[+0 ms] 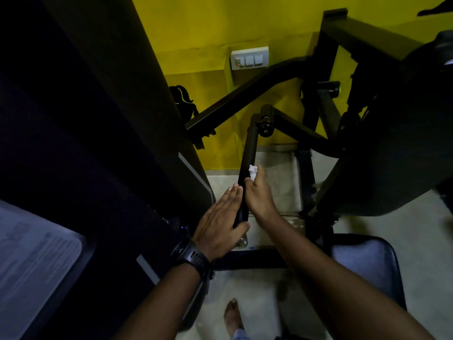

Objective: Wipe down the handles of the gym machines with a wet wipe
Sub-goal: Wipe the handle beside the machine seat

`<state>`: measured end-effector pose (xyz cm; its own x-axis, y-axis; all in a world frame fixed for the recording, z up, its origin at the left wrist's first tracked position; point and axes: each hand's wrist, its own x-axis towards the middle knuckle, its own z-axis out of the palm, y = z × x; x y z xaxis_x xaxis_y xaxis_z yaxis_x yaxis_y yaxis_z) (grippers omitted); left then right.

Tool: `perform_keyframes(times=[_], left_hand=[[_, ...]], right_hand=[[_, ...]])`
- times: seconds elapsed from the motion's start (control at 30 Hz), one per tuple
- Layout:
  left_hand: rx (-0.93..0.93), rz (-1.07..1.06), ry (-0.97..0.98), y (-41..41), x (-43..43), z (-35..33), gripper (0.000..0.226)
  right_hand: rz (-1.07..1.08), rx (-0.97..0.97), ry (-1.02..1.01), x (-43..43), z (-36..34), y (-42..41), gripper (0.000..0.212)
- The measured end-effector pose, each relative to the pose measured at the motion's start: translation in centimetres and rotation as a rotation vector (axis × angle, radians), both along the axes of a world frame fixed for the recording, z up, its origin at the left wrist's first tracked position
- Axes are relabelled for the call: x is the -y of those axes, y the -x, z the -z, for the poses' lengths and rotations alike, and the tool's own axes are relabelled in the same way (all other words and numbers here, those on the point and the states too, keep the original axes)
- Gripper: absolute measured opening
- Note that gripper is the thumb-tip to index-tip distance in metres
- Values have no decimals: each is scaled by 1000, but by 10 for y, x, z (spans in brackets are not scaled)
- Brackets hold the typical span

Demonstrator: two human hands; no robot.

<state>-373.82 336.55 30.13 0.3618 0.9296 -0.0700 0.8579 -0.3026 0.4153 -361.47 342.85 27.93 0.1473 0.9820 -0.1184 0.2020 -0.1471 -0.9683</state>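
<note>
Two hands on one black handle (250, 148), dim shot. Left hand (219, 222): fingers straight and together, laid flat along the handle's left side, fingertips pointing up it. The thumb crosses under the handle's lower end and looks to be touching it, but that's hard to tell in the dark. Right hand (258, 193): fingers curled, pinching a crumpled white wipe (253, 171) against the handle's right side. Wipe sticks out just above the right fingertips, touching the handle about halfway along. Handle runs tilted between the two hands, from above the left thumb up past the right fingertips to a pivot (266, 123). Black watch (192, 256) on left wrist. Beyond the fingertips: yellow wall (210, 69) with a white switch plate (248, 59). Below the right forearm, a dark seat pad (362, 256). Bare foot (234, 315) on pale floor (284, 173), well below both hands.
</note>
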Motion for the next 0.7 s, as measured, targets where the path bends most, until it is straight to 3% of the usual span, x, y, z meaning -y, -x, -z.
perform_keyframes(times=[0.2, 0.33, 0.43, 0.5, 0.63, 0.7], left_hand=[[-11, 4, 19, 2, -1, 0, 87], [5, -13, 12, 2, 2, 0, 90], [24, -15, 17, 3, 0, 2, 88], [34, -23, 22, 3, 1, 2, 86], [70, -38, -9, 1, 0, 3, 83], [86, -36, -1, 2, 1, 4, 83]], right_hand=[[-127, 457, -160, -35, 4, 0, 29], [-278, 532, -229, -15, 7, -5, 40], [-332, 590, -206, -43, 1, -13, 34], [-325, 627, -167, -53, -1, -13, 27], [-227, 664, -133, -25, -6, -2, 47], [-143, 648, -157, -18, -4, -1, 45]])
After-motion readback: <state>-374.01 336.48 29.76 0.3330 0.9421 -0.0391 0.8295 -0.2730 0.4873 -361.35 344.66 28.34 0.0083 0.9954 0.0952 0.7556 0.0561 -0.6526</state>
